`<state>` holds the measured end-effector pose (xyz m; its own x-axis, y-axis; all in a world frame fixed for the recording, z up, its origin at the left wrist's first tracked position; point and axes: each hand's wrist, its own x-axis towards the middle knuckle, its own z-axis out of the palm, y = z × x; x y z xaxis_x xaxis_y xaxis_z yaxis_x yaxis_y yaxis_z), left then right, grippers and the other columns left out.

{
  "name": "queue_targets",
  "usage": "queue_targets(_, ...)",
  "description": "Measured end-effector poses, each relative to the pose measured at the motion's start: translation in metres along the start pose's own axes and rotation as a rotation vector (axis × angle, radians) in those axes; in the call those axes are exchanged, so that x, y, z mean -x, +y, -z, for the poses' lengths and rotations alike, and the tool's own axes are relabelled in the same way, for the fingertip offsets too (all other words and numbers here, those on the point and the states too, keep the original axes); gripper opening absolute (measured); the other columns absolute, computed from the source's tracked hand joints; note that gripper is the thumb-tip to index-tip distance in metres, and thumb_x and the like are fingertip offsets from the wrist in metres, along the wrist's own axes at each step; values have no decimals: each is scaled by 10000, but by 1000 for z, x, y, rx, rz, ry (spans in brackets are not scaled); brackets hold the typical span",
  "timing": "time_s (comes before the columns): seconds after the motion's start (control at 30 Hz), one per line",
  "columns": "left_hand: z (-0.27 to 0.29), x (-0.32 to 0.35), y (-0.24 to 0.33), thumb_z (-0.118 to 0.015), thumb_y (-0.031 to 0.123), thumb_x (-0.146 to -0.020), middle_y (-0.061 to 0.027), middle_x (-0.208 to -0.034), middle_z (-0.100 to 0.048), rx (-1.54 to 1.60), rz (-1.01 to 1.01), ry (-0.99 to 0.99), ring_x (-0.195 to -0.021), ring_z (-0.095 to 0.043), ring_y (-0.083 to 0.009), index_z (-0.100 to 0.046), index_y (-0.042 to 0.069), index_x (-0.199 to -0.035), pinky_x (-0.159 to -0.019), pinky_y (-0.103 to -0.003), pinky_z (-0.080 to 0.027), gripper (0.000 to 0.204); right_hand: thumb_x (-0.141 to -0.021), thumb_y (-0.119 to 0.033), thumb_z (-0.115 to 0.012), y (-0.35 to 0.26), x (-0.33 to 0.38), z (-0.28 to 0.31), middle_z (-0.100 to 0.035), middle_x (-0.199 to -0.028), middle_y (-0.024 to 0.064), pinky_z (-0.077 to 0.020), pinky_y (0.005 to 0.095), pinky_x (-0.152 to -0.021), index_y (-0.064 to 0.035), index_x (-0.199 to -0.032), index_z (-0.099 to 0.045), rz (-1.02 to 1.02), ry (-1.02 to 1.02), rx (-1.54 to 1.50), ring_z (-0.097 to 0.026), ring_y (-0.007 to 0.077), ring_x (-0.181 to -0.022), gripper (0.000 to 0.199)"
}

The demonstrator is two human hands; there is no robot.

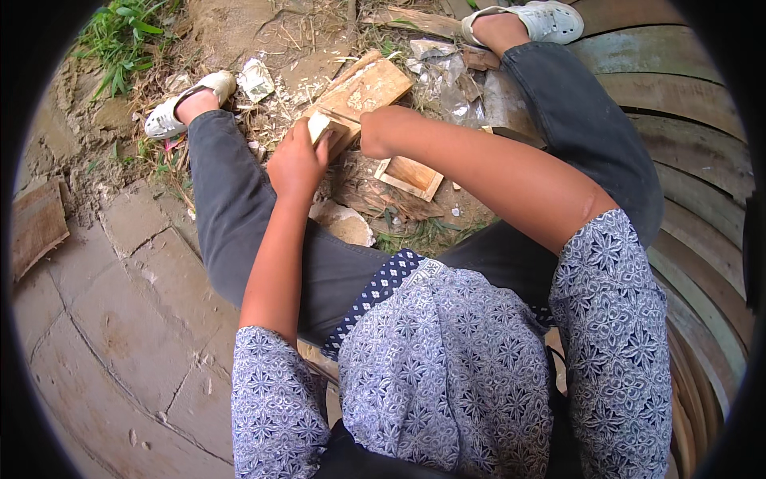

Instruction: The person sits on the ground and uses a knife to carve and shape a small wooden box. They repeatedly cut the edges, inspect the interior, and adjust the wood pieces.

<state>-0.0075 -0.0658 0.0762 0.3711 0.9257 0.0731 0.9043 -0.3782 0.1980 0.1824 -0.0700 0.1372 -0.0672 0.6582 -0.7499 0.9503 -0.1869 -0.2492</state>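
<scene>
Head view. Ground between the seated person's spread legs littered with wood shavings and scraps. Clear plastic sheeting lay crumpled beyond the right hand, near the right trouser leg. Small open wooden box sat just below the right wrist; a pale flat chunk lay nearer the body. Grass tuft grew at upper left, past the left shoe. Closest to the hands stood the thick wooden block, tilted and directly beyond them.

Fingers: left hand curled around a pale wood piece, thumb on the right side, set against the block's near end. Right hand was closed in a fist at the end of a thin dark strip, which ran left across the top of the pale piece. Grip inside that fist hidden; could not tell the handle's shape.

Edges: the block's long sides slanted up to the right, its far end well short of the right shoe. Trouser legs bounded the working space on both sides, with some room between left forearm and box. Curved wooden slats closed off the far right; paving slabs spread at lower left.
</scene>
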Motion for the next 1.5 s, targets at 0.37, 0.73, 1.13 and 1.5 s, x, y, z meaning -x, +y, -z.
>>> queue_targets(0.37,0,-3,11,-713,524,-880,-144,-829,-720,83,-49,38,-733,-703,-364,-644,113,-1013,-598,-469,-529,438,-847,-142,-711,0,-23,-31,-743,-1146,151,-590,429,-868,-48,-1120,-757,-57,41,9,-720,304,-1085,293)
queue_targets(0.73,-1,-3,9,-727,494,-873,-131,-871,-729,36,19,-13,-765,-704,-363,-648,115,-1061,-623,-466,-533,430,-872,-136,-550,23,4,6,-679,-1182,270,-541,483,-931,12,-1294,-596,115,-45,-47,-664,396,-1117,449)
queue_targets(1.13,-2,-2,11,-761,448,-851,-110,-892,-731,49,-19,25,-769,-707,-346,-644,119,-1077,-629,-449,-543,416,-900,-77,-562,4,25,11,-716,-1117,225,-571,456,-882,4,-1182,-663,159,-29,89,-699,358,-1069,311)
queue_targets(1.5,-2,-2,9,-741,476,-866,-121,-901,-731,34,-3,1,-790,-710,-348,-636,128,-1100,-641,-456,-543,432,-884,-110,-615,6,-23,-8,-738,-1142,152,-585,416,-860,-29,-1115,-749,183,124,17,-720,310,-1046,279)
